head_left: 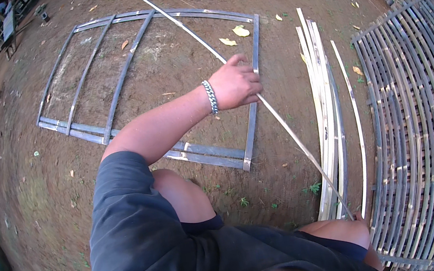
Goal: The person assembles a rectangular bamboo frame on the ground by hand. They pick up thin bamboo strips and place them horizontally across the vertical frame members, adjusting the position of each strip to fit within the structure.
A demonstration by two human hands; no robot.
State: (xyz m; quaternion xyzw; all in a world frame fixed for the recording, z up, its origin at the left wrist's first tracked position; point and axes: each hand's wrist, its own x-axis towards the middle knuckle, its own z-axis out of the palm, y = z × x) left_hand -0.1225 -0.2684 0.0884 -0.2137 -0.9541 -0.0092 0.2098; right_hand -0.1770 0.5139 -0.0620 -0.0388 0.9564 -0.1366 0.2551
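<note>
Left hand point(234, 84), fingers closed around a long bamboo strip point(291, 134), holds it over the right edge of the slatted frame point(257, 100) lying on the bare ground point(172, 74). Keeping the grip firm and the strip square to the rails seems advisable. Right hand is out of view.

We view from one head-worn fisheye camera, facing steeply down: our torso near, bare ground point(35, 183) far; edges curve toward the rim.
</note>
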